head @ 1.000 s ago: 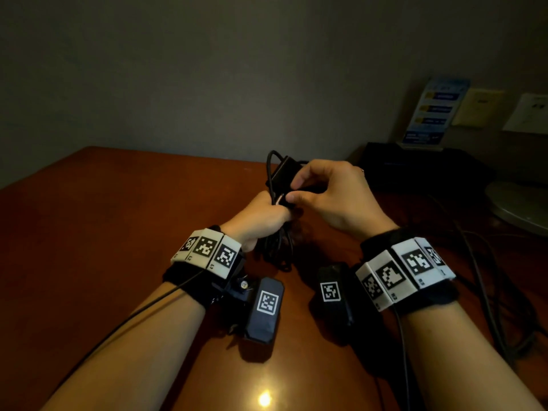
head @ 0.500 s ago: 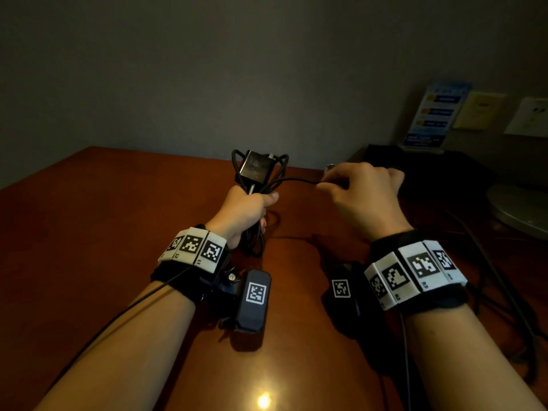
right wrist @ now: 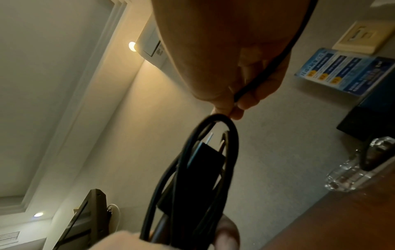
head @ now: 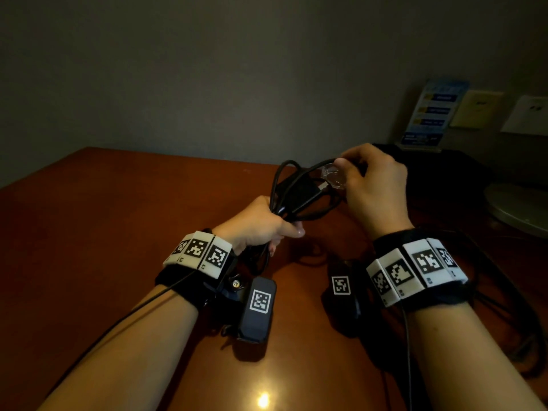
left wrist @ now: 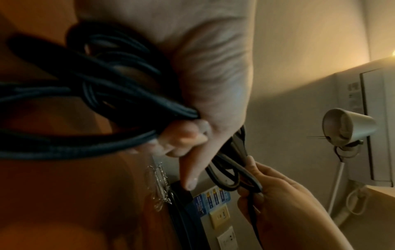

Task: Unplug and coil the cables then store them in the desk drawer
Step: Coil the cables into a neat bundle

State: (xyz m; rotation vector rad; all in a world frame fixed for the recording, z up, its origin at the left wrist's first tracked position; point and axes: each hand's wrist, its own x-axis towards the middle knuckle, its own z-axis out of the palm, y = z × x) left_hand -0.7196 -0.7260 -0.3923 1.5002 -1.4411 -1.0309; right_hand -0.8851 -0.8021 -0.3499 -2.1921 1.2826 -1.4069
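The left hand (head: 261, 223) has its grip clamped round a bundle of looped black rubber-sheathed cable (head: 299, 200), held in the air above the reddish-brown polished wooden desk (head: 118, 232). The loops stick up out of the fist and more loops hang below it, as the left wrist view shows, where several strands run across the palm under curled fingers (left wrist: 183, 135). A black boxy plug adapter with two metal prongs (right wrist: 205, 155) sits inside the upper loops. The right hand (head: 373, 185), just right of the bundle and a little higher, pinches one free strand of the same cable between thumb and fingertips (right wrist: 237, 108), its grip closed on that strand; the strand trails back along the palm towards the wrist. At the desk's far right edge stand a blue printed card in a clear stand (head: 433, 114), a cream wall plate (head: 477, 109) and a white wall socket (head: 527, 114). More dark cables (head: 504, 292) lie on the desk beside the right forearm.
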